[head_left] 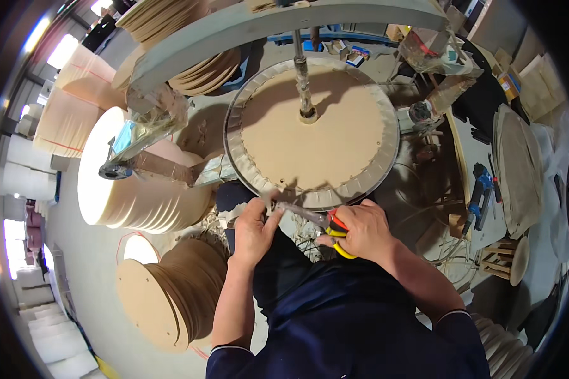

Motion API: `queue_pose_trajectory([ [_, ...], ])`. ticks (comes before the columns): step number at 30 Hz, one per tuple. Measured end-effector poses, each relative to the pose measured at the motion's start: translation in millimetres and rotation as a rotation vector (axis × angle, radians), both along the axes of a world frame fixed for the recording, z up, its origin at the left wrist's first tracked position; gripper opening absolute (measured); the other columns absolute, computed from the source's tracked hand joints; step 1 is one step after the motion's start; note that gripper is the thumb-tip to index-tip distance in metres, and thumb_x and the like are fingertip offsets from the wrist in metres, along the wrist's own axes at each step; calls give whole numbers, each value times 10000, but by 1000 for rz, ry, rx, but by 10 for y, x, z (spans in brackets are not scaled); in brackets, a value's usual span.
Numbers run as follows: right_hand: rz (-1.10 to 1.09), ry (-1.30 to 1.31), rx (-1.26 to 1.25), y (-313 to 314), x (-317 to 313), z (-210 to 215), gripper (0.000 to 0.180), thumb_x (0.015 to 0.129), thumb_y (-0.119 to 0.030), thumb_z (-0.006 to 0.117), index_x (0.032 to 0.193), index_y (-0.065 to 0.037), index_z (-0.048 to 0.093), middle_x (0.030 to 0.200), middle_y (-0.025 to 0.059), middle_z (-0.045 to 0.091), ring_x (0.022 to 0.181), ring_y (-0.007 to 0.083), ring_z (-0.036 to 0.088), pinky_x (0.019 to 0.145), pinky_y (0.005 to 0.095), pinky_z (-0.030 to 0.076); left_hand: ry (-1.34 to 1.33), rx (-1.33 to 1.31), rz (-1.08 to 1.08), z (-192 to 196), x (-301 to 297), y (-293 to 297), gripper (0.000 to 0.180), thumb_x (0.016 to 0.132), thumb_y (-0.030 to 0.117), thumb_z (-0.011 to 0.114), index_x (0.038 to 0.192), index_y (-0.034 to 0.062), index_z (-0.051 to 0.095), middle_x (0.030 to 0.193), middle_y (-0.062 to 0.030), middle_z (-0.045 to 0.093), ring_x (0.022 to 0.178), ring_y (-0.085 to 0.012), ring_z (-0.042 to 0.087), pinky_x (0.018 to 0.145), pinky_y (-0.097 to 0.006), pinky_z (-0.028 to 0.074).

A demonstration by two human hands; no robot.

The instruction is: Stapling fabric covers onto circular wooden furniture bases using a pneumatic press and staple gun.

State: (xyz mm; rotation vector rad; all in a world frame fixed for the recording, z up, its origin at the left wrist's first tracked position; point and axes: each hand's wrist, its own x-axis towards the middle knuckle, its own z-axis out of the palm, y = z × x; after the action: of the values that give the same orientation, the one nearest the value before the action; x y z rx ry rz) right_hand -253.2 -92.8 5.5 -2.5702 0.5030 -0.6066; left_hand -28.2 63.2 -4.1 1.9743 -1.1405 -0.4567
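Pale cloth [235, 136] rings the disc [322, 151], pleated, under the shaft [302, 82]; folding looks done, near edge perhaps unfinished; left hand [254, 230] pinches cloth there, right hand [365, 230] clasps tool [306, 214]

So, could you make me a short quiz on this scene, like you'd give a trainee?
1. Which grip, left or right, holds the tool with red and yellow handles?
2. What shape is the tan board beneath the rod? (a) square (b) round (c) triangular
3. True or false: the blue tool lies on the tan board.

Key
1. The right grip.
2. (b) round.
3. False: it lies on the pale worktop, off to the person's right.
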Motion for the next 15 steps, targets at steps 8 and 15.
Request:
queue_pose_trajectory([
  [8,-130,89,-33,-196,-453,-207,587,732,-575,914,959,-103,649,792,55,691,764,285,693,793,410,454,610,-490,643,-20,725,527,202,1095,177,562,1182,59,701,1051,-32,728,876,-116,654,793,-263,509],
  [15,-264,110,92,-240,-865,-450,511,814,-486,897,917,-67,623,711,106,673,671,358,667,678,460,445,77,90,721,-287,1247,1764,428,1061,187,604,1431,-24,562,1279,-147,674,1116,-251,668,971,-379,541],
])
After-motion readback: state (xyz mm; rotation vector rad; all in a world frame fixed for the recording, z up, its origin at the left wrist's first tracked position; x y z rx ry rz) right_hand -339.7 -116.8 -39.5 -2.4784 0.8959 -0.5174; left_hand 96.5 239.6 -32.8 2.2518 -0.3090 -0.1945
